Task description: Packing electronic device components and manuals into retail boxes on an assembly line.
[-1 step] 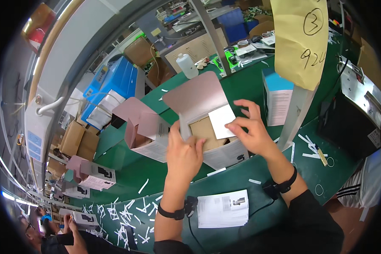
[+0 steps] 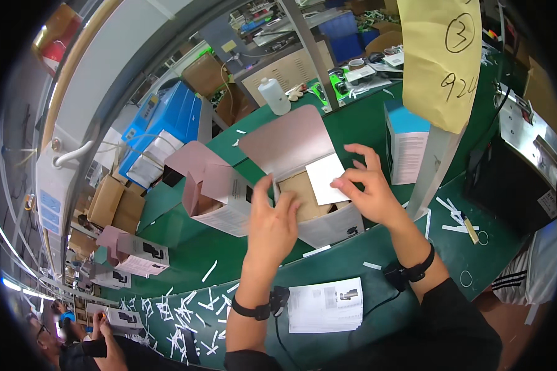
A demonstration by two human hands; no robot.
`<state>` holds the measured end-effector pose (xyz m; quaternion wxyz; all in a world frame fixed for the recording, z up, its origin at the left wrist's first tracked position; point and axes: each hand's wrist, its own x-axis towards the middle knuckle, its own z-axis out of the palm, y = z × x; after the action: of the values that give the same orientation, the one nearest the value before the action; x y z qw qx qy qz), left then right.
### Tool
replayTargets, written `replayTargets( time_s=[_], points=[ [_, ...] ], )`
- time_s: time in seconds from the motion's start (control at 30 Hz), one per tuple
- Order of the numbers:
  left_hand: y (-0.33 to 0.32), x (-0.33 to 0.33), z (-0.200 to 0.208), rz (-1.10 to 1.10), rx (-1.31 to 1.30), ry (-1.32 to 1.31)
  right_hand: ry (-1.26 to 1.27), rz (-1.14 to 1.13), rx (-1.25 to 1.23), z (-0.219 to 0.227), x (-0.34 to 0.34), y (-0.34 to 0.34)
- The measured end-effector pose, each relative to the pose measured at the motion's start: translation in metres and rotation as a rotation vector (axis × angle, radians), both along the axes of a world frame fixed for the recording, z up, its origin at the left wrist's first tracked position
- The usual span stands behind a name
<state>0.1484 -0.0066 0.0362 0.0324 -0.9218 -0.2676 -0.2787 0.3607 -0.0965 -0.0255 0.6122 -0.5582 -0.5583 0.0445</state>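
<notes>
An open carton (image 2: 331,227) stands in front of me, its pinkish-grey lid (image 2: 291,139) raised at the back. Brown cardboard (image 2: 300,185) fills its inside. A white square card or flap (image 2: 323,180) slants over the carton's right part. My right hand (image 2: 370,188) has thumb and forefinger closed at its right edge, with the other fingers raised; the exact grip is partly hidden. At the carton's left side my left hand (image 2: 272,219) has its fingers apart, with fingertips over the near left rim and thumb near the brown insert.
Another open carton (image 2: 220,210) stands left, with more cartons (image 2: 142,255) beyond. Printed sheets (image 2: 325,306) lie stacked near me among white paper strips (image 2: 185,321). A metal post (image 2: 436,164) rises right, beside a blue-topped box (image 2: 407,145). A co-worker (image 2: 99,346) sits lower left.
My left hand has shifted slightly right, its fingers curling over the carton's left rim. The right hand and white card look nearly the same.
</notes>
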Motion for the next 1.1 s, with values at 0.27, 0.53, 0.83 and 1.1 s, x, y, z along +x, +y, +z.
replayTargets(
  time_s=[0.27, 0.53, 0.83, 1.1],
  points=[
    [0.031, 0.002, -0.032, -0.369, -0.104, -0.064, 0.173, 0.267, -0.071, 0.003, 0.007, 0.019],
    [0.030, 0.037, -0.071, -0.005, -0.421, -0.709, -0.189, 0.173, -0.047, 0.021, 0.030, 0.009],
    [0.029, 0.009, -0.070, -0.621, -0.287, -0.563, -0.195, 0.475, 0.083, 0.013, 0.051, -0.003],
    [0.020, 0.023, -0.068, -0.567, -0.406, -0.434, -0.359, 0.437, 0.043, 0.004, 0.045, -0.009]
  ],
)
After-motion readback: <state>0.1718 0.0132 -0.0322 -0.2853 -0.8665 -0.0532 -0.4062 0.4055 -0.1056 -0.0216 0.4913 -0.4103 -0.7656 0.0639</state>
